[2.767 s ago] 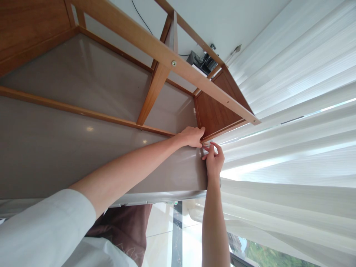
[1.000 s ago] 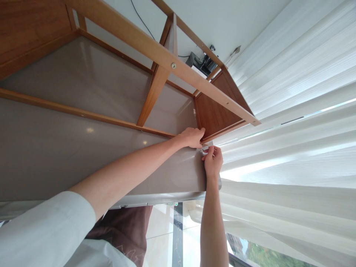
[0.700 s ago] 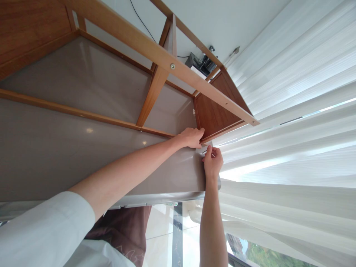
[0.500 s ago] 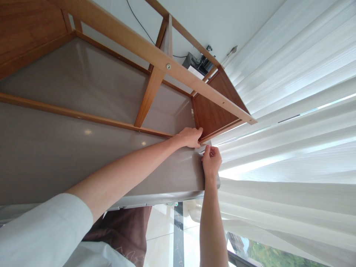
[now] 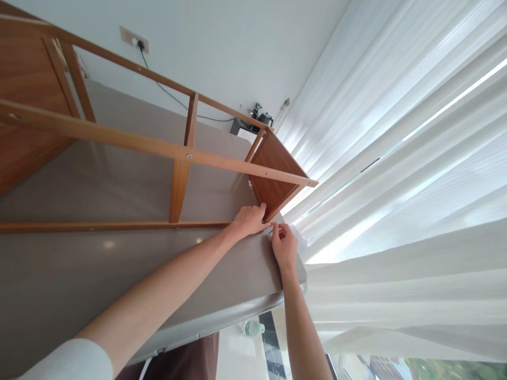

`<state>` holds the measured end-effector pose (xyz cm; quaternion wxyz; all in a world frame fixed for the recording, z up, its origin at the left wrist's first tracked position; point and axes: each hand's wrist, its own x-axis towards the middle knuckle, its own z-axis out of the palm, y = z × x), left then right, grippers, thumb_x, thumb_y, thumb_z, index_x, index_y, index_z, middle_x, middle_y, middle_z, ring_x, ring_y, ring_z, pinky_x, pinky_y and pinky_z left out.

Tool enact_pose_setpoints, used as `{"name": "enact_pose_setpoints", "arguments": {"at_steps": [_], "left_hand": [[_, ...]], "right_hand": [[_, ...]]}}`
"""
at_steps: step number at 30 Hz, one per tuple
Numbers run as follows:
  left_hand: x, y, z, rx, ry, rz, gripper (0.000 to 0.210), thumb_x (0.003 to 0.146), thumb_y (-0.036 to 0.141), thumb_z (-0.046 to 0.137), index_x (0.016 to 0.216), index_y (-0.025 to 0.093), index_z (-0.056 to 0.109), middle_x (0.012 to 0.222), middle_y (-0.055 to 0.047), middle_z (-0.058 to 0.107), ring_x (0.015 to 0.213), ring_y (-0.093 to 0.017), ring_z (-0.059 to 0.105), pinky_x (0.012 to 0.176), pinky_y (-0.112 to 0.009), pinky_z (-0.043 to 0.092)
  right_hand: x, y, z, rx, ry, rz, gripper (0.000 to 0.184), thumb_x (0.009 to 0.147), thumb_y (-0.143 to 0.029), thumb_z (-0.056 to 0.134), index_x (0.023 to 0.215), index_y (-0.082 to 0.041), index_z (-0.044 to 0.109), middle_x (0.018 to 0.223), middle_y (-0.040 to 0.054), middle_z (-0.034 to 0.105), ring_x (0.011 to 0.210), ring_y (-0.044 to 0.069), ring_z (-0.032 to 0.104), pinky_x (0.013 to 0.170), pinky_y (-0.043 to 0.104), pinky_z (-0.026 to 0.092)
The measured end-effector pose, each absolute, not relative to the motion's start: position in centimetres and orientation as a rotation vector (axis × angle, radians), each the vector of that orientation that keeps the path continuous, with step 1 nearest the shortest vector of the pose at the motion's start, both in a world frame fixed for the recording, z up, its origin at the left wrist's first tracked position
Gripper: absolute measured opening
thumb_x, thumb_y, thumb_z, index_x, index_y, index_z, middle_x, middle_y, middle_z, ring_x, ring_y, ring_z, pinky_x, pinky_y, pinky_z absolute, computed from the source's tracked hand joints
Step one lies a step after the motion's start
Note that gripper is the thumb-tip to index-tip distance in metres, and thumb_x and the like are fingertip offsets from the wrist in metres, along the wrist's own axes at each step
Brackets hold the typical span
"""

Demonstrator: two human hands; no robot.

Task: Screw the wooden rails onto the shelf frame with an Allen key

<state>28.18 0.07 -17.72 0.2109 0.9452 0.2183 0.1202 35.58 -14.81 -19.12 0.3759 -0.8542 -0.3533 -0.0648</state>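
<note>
A wooden frame of long rails, cross-pieces and panelled ends lies on the grey tabletop. My left hand is wrapped round its lower corner, where the near bottom rail meets the brown end panel. Just to the right, my right hand is closed in a pinch beside that corner. Between its fingers shows a thin, dark, bent piece of metal that looks like a hex key, mostly hidden. Bolt heads and holes dot the front rail.
White curtains hang close on the right. Behind the frame, a black cable runs from a wall socket toward a dark appliance. A clear bottle stands below the table's front edge.
My view has shifted and turned, so the frame's front rail appears lower and the wall socket has come into sight. Both hands stay at the same corner.
</note>
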Motion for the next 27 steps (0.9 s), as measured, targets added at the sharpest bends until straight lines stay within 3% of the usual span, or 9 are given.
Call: {"name": "enact_pose_setpoints", "arguments": {"at_steps": [9, 17, 23, 27], "left_hand": [[28.3, -0.9, -17.7, 2.754, 0.693, 0.466, 0.051, 0.085, 0.061, 0.053, 0.112, 0.017, 0.052, 0.090, -0.013, 0.073, 0.086, -0.034, 0.070, 0.070, -0.040, 0.051], [28.2, -2.1, -18.3, 2.824, 0.707, 0.610, 0.032, 0.086, 0.049, 0.058, 0.093, 0.018, 0.062, 0.094, -0.011, 0.071, 0.089, -0.030, 0.067, 0.082, -0.043, 0.048], [25.7, -3.2, -17.8, 2.877, 0.679, 0.733, 0.022, 0.091, 0.037, 0.056, 0.099, 0.017, 0.062, 0.106, -0.011, 0.066, 0.108, -0.029, 0.056, 0.094, -0.045, 0.040], [22.1, -3.9, -17.8, 2.929, 0.639, 0.763, 0.015, 0.093, 0.025, 0.051, 0.101, 0.018, 0.061, 0.108, -0.010, 0.064, 0.109, -0.025, 0.053, 0.096, -0.042, 0.039]], "right_hand": [[35.6, -15.0, -19.1, -2.146, -0.842, -0.223, 0.039, 0.094, -0.055, 0.041, 0.083, -0.024, 0.062, 0.064, -0.0006, 0.066, 0.060, 0.020, 0.061, 0.060, 0.029, 0.040], [36.2, -14.9, -19.7, -2.139, -0.892, -0.217, 0.041, 0.093, -0.057, 0.039, 0.082, -0.025, 0.062, 0.064, 0.0013, 0.067, 0.061, 0.022, 0.062, 0.060, 0.031, 0.040], [36.4, -15.5, -19.7, -2.150, -0.969, -0.172, 0.040, 0.089, -0.060, 0.042, 0.080, -0.026, 0.061, 0.062, 0.0020, 0.067, 0.059, 0.025, 0.063, 0.059, 0.033, 0.040], [36.5, -15.9, -19.4, -2.141, -0.992, -0.094, 0.042, 0.086, -0.063, 0.043, 0.078, -0.027, 0.062, 0.063, 0.0021, 0.068, 0.063, 0.026, 0.066, 0.061, 0.035, 0.044]]}}
